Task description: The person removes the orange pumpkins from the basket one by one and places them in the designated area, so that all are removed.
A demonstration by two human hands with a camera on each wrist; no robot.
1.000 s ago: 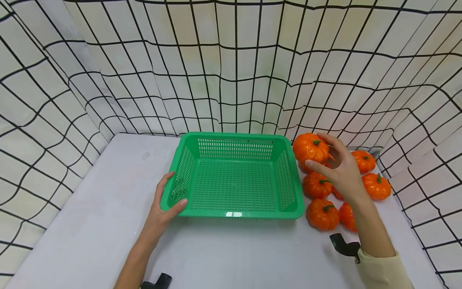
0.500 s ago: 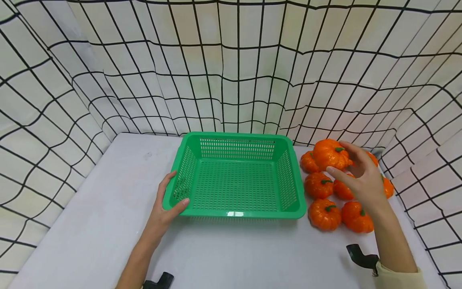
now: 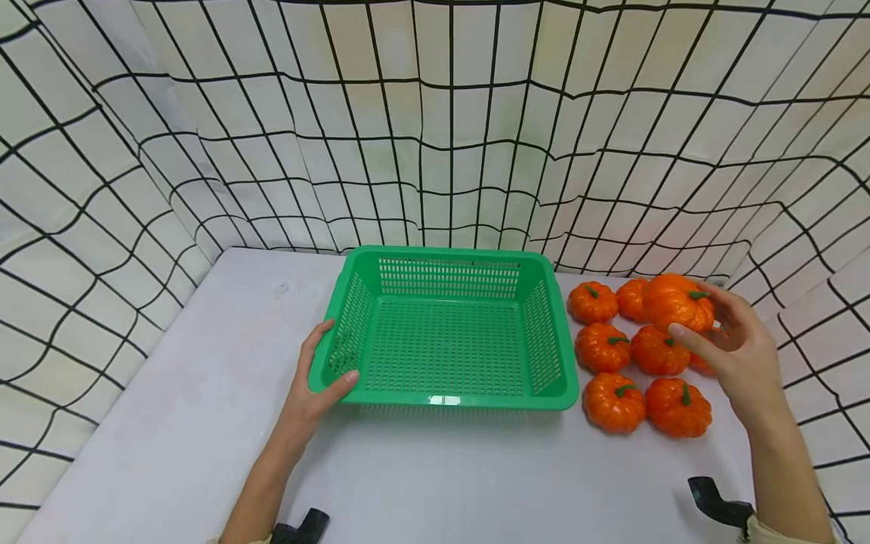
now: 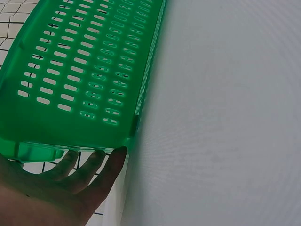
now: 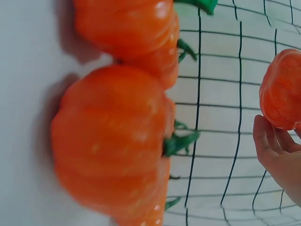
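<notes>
The right hand (image 3: 737, 351) has carried the held pumpkin (image 3: 676, 302) further to the right since a second ago: then it was lifted close beside the basket's right wall, now it is above the far right part of the pumpkin cluster, well apart from the green basket (image 3: 442, 397). With the hand out of the way, more of the pumpkins on the table (image 3: 204, 393) show than before: six orange ones lie to the right of the basket, among them a near pumpkin (image 3: 614, 403) just beside the basket's front right corner and a far pumpkin (image 3: 593, 301) near its back right corner. The left hand (image 3: 314, 393) has kept its place. It grips the basket's front left corner, thumb curled over the rim and fingers under the outer edge, as the left wrist view shows with fingertips (image 4: 101, 162) tucked beneath the green lip. The right hand is raised with the wrist bent back, palm turned toward the basket, fingers and thumb curled around the held pumpkin from its right side and below; its green stem points right. The basket stands flat on the white table with nothing in it.
</notes>
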